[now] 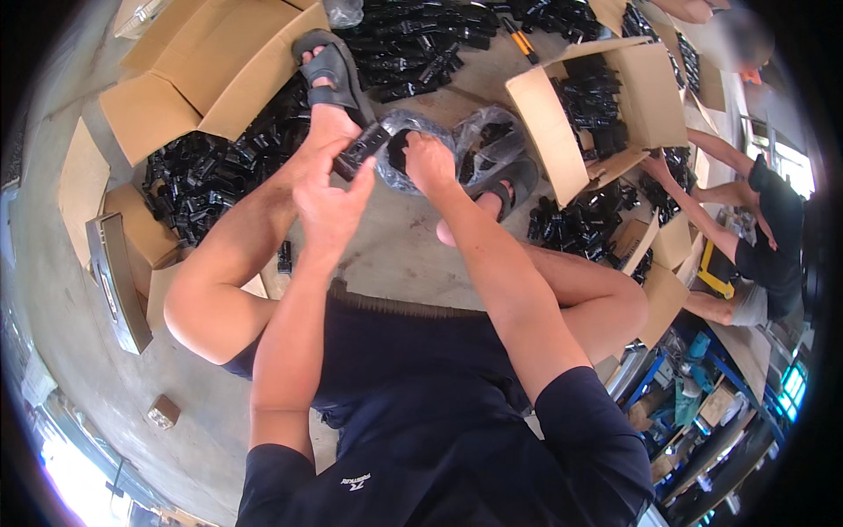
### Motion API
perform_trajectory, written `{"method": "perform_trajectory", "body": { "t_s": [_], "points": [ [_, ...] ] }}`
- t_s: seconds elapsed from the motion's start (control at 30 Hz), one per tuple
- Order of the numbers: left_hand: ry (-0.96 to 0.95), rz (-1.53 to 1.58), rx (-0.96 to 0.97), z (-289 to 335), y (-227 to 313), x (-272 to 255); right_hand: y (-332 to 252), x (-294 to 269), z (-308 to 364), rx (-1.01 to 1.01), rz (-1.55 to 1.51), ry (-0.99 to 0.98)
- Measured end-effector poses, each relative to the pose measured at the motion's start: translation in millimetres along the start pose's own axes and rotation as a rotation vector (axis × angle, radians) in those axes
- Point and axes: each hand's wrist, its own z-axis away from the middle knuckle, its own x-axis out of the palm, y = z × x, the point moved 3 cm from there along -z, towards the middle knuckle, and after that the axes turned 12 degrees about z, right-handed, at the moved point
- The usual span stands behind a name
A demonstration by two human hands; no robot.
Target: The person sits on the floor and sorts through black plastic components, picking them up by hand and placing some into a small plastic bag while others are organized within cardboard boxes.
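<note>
My left hand is closed around a black plastic part, a blocky piece tilted up to the right. My right hand is at a clear plastic bag with dark contents, its fingers curled and pointing down. What those fingers hold, if anything, is hidden. Just to the right lies a second clear bag with black pieces inside. Both bags rest on the floor between my sandalled feet.
Heaps of black parts lie to the left and ahead. An open cardboard box stands far left; another box, holding black parts, stands right. An orange-and-black tool lies ahead. Another person works at the right.
</note>
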Motion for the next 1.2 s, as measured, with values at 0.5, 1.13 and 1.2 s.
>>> {"method": "perform_trajectory", "body": {
  "t_s": [0.5,1.13,1.2],
  "points": [
    [0.004,-0.037,0.259,-6,37,4,12,2,-8,-0.335,0.342,-0.02],
    [0.046,0.099,0.012,3,27,3,10,-85,16,-0.046,-0.446,0.27],
    [0.054,0.021,0.11,3,29,6,13,-133,32,0.083,-0.665,0.281]
  ]
}}
